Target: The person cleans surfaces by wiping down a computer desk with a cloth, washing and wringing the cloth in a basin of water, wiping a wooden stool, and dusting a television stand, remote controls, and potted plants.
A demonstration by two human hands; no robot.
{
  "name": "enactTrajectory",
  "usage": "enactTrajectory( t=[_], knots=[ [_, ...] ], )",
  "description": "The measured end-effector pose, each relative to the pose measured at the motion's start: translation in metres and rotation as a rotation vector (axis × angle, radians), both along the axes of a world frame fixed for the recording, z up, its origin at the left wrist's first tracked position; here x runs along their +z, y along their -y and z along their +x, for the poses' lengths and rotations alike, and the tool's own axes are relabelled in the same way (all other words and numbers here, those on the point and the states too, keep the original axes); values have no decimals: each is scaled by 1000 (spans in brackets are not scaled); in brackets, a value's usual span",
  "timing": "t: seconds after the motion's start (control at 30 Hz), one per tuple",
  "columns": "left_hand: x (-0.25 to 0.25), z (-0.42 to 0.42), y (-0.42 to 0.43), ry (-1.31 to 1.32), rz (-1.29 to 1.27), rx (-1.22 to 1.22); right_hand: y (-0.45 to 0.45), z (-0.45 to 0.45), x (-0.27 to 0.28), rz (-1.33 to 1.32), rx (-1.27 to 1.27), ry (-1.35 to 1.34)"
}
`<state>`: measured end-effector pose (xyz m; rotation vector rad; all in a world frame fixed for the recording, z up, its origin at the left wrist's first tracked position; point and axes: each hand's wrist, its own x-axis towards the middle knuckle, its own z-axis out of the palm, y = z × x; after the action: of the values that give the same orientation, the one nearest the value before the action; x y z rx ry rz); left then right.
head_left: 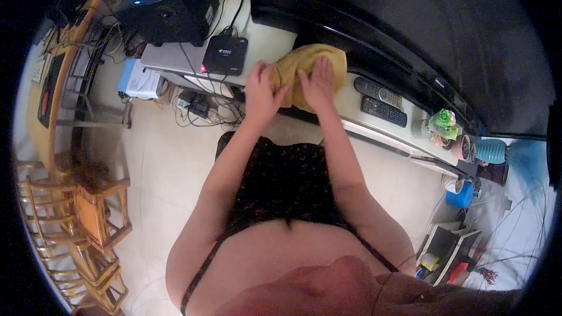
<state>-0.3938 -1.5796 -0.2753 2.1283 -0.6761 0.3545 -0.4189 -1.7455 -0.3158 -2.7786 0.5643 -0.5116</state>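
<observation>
Right hand point(319, 86) rests flat on yellow cloth point(297, 65), left hand point(261, 95) loosely spread at edge

Home, living room: one large television point(421, 41); two remote controls point(383, 110); one black set-top box point(226, 55); one green flower ornament point(444, 120); wooden chairs point(93, 217); pale tiled floor point(161, 169); one large black box point(167, 16), probably a speaker, its corner dim

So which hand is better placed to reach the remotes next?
Probably the right hand: it rests on the yellow cloth, on the side nearer the remotes. The left hand is at the cloth's other edge, nearer the black box.
</observation>
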Motion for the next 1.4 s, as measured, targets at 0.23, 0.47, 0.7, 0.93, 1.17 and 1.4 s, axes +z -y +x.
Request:
enactTrajectory(
  t=[0.23,0.47,0.7,0.93,1.17,1.4],
  knots=[
    [-17,0,12,19,226,-8,3,80,29,26,217,-260],
    [10,-7,53,73,219,-220,70,29,28,-127,-24,-311],
    [-2,-11,37,-14,256,-198,46,61,32,-132,-172,-437],
    [-12,-49,2,-237,228,-299,10,33,-12,-139,172,-83],
    [-5,-31,10,-205,41,-202,52,40,3,-61,-129,42],
    [3,-22,14,-432,44,-129,37,63,31,-3,9,-335]
  ],
)
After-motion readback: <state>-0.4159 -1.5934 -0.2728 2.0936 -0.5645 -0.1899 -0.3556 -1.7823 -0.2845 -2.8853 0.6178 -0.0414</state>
